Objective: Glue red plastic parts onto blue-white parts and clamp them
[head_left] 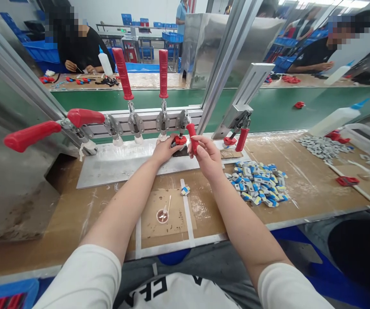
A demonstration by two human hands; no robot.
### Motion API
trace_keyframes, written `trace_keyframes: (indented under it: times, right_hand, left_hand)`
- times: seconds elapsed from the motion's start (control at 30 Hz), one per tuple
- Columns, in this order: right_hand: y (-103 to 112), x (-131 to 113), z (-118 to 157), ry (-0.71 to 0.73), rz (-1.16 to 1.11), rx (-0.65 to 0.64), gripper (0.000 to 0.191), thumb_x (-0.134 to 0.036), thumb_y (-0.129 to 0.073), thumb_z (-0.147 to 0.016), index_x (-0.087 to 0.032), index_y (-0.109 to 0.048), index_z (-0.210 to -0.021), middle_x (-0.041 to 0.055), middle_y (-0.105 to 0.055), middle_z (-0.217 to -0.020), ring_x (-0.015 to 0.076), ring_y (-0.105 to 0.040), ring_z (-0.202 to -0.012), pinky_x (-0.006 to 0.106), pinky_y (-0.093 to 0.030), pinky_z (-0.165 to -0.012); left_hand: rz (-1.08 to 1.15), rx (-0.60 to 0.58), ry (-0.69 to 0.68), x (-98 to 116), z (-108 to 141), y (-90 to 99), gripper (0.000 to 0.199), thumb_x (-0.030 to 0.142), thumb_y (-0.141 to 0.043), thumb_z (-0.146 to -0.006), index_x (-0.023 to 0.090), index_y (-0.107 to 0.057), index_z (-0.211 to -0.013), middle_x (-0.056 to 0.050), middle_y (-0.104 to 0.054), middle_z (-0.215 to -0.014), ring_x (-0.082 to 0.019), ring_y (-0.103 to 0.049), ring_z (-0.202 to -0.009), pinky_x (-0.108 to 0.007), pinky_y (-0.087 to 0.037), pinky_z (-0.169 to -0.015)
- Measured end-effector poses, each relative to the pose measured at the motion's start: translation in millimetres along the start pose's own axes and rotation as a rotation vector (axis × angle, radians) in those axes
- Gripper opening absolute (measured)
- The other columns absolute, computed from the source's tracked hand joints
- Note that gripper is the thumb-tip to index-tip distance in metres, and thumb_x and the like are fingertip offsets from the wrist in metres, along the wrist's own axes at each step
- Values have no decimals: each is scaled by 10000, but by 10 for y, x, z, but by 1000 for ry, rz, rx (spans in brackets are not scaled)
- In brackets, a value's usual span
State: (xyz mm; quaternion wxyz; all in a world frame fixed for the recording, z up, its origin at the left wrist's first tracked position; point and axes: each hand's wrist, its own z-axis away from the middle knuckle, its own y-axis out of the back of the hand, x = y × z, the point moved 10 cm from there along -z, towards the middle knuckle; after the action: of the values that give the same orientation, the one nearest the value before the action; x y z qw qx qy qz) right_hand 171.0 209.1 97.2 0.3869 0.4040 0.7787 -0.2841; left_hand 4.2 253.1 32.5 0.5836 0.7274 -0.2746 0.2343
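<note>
Both of my arms reach to a row of toggle clamps on a metal rail. My right hand (208, 158) is closed round the red handle of a toggle clamp (192, 136), which is swung down toward me. Beside it, my left hand (164, 151) has its fingers pressed against a small red plastic part (180, 140) under that clamp, on a dark block (180, 152). The fingertips of that hand are partly hidden. A metal plate (123, 165) lies below the clamps.
Near me are a small cup of reddish liquid (162, 216), a cotton swab (169, 204) and one grey-blue part (185, 191). To the right lie a pile of grey, blue and yellow parts (258, 182), grey pieces (324, 148) and a bottle (334, 120). Co-workers sit across a green belt (278, 103).
</note>
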Motion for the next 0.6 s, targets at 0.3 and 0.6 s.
trace_keyframes:
  times: [0.3,0.6]
  right_hand:
    - [9,85,14,1,1,59,391,-665,-656,-1016,-285,-616,-1098,-13,-579,-746,190,-587,-672,340,-521,-636]
    - [96,499,80,-106,155,46,615,-719,-650,-981,-290,-410,-1351,-17,-614,-834,208,-628,-779,357,-530,-764]
  left_hand:
    - [1,19,0,4,9,10,456,508,-648,-988,302,-607,-1392,-40,-752,-1341,-348,-638,-1312,-499,-383,-1199]
    - [-68,-59,-49,64,32,-51,936,617,-882,-714,264,-533,-1508,-96,-673,-1490,-372,-643,-1328,-475,-455,-1154]
